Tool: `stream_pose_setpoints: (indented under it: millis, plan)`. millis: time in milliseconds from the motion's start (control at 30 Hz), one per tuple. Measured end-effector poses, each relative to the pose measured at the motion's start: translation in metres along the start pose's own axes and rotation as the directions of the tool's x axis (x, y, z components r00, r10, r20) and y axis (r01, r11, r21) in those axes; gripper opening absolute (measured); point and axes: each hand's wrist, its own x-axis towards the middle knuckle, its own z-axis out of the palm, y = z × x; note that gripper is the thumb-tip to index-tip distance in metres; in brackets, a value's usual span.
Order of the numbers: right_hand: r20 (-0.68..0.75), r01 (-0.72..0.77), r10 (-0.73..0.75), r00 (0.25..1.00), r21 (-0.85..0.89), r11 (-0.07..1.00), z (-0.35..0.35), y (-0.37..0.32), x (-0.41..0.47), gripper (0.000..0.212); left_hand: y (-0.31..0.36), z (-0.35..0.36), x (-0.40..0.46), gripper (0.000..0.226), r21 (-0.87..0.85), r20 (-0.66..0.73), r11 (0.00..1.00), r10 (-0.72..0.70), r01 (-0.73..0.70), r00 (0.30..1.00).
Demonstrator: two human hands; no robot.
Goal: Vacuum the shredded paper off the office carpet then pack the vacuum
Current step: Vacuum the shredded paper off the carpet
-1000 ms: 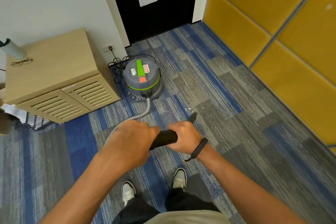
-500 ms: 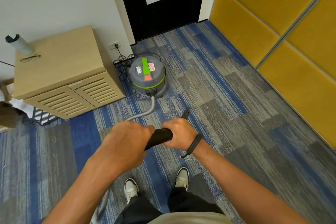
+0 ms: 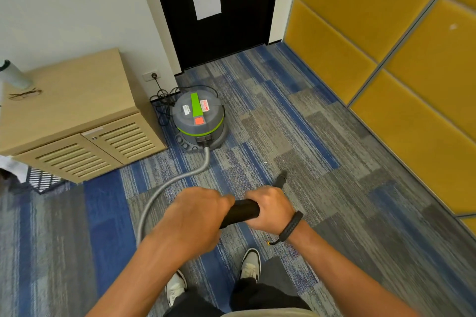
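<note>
Gripping the black cylindrical vacuum wand (image 3: 240, 211), left hand (image 3: 192, 216) and right hand (image 3: 270, 210) steered its nozzle (image 3: 280, 178) toward white paper flecks (image 3: 265, 162) on the striped blue-grey carpet (image 3: 334, 188); grey corrugated hose (image 3: 164, 188) trailed to the far grey-and-green canister vacuum (image 3: 198, 121), presumably for reach.

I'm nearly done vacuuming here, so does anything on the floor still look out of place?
A few small white paper bits still lie on the carpet just beyond the nozzle. The power cord sits in a loose tangle between the vacuum and the cabinet. Nothing looks damaged.
</note>
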Motion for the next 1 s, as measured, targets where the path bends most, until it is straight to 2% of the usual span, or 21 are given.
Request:
stream_pose_setpoints:
  millis: [167, 433, 600, 733, 867, 1000]
  plan:
    - [0.018, -0.066, 0.067, 0.998, -0.025, 0.997, -0.006, 0.014, 0.006, 0.018, 0.003, 0.003, 0.022, 0.036, 0.019, 0.013, 1.0, -0.005, 0.004, 1.0]
    - [0.003, -0.014, 0.014, 1.0, 0.019, 1.0, 0.003, 0.006, 0.021, 0.017, -0.012, -0.001, 0.014, 0.04, 0.051, 0.023, 0.999, -0.011, 0.01, 1.0]
    - [-0.004, 0.067, -0.066, 0.998, 0.038, 0.997, 0.012, -0.013, 0.042, 0.013, -0.027, -0.002, 0.003, 0.035, 0.08, 0.04, 0.993, -0.086, 0.082, 0.996]
    - [0.042, 0.061, -0.062, 0.997, 0.032, 0.998, 0.017, -0.016, 0.053, 0.017, -0.032, -0.004, -0.003, 0.034, 0.081, 0.027, 0.989, -0.123, 0.121, 0.992]
    - [0.07, 0.081, -0.085, 0.994, 0.058, 0.995, 0.012, -0.013, 0.05, 0.011, -0.026, -0.005, -0.002, 0.035, 0.078, 0.034, 0.991, -0.109, 0.106, 0.994]
    - [0.074, 0.056, -0.057, 0.996, 0.018, 0.998, 0.003, 0.002, 0.037, 0.025, -0.017, -0.001, 0.009, 0.037, 0.062, 0.039, 0.995, -0.085, 0.083, 0.996]
